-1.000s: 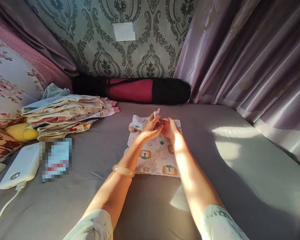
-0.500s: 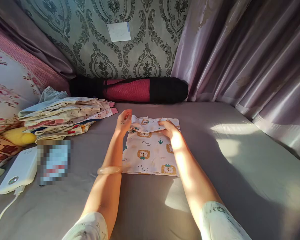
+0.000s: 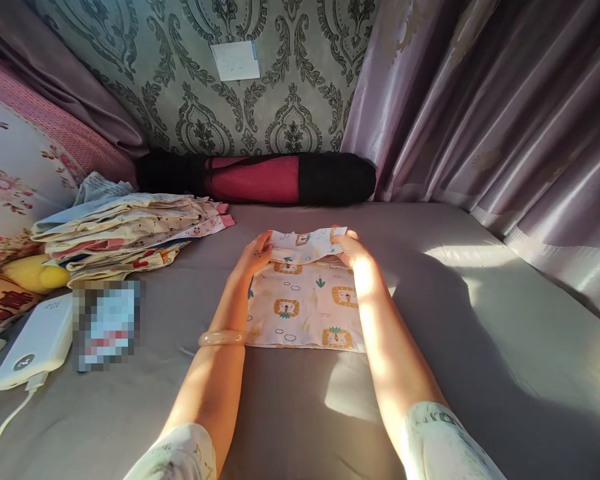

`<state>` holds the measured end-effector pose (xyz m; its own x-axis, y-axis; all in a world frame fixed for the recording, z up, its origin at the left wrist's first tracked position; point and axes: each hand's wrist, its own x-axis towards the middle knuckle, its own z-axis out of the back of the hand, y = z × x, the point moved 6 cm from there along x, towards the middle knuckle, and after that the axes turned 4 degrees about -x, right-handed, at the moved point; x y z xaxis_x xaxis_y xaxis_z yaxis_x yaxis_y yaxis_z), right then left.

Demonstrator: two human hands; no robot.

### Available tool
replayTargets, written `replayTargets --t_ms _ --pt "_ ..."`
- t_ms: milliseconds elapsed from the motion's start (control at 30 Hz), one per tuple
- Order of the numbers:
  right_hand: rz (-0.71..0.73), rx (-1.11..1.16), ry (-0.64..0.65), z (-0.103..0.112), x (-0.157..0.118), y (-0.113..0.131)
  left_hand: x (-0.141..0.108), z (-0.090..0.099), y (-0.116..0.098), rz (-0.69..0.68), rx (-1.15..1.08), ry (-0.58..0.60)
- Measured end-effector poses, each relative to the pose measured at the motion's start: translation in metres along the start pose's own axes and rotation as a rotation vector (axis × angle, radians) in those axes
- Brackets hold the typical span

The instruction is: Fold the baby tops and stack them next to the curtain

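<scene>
A white cloth (image 3: 307,310) printed with orange lion faces, green leaves and small clouds lies flat in front of me. Its far end is folded over toward me and slightly raised. At the left corner of this flap, my left hand (image 3: 257,254) pinches the fabric. My right hand (image 3: 353,249) grips the right corner, thumb on the near side and fingers behind. Whether the cloth is a garment I cannot tell. On my left forearm sits a pale bangle (image 3: 223,339).
Grey bedding (image 3: 290,407) spreads beneath. To the left are a pile of folded clothes (image 3: 130,223), a yellow plush thing (image 3: 33,273), a white power bank (image 3: 35,343) with a cable, and a blurred packet (image 3: 109,327). A black-and-red rolled bag (image 3: 255,179) lies by the wall; curtains (image 3: 480,120) hang right.
My left hand has moved right and closed on the flap's left corner. My right hand has shifted right to its other corner. The flap now looks straighter and more raised.
</scene>
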<state>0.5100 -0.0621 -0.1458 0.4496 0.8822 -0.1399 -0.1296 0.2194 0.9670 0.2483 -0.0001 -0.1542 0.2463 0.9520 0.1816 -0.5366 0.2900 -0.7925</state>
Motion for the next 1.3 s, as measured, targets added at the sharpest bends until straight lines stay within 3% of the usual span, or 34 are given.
replayTargets --t_ms 133,267,500,633,800,900,1000,1167,1300 --pt "-0.086 -0.001 -0.023 0.010 0.000 -0.009 -0.004 -0.008 0.009 0.028 0.130 0.045" --pt "-0.033 -0.176 -0.075 0.023 0.004 -0.011 -0.006 -0.007 0.014 0.060 0.166 0.034" --pt "0.018 -0.471 -0.178 0.042 0.003 -0.008 -0.012 -0.006 0.011 0.121 0.287 0.126" --pt "0.007 -0.532 -0.181 0.044 -0.005 -0.002 -0.009 0.001 0.008 0.117 0.257 0.081" --pt "0.019 -0.691 -0.215 0.041 -0.015 0.009 -0.003 0.022 0.002 0.053 0.163 -0.086" --pt "0.078 -0.770 -0.219 0.029 -0.018 0.017 -0.001 0.025 -0.007 0.000 0.162 -0.069" --pt "0.268 -0.841 -0.106 -0.001 -0.021 0.024 0.003 0.016 -0.017 -0.030 0.170 -0.021" --pt "0.465 -0.991 0.101 -0.052 -0.036 0.020 0.012 -0.020 -0.037 -0.143 0.192 0.162" --pt "0.514 -1.045 0.181 -0.069 -0.046 0.015 0.014 -0.042 -0.047 -0.227 0.352 0.224"
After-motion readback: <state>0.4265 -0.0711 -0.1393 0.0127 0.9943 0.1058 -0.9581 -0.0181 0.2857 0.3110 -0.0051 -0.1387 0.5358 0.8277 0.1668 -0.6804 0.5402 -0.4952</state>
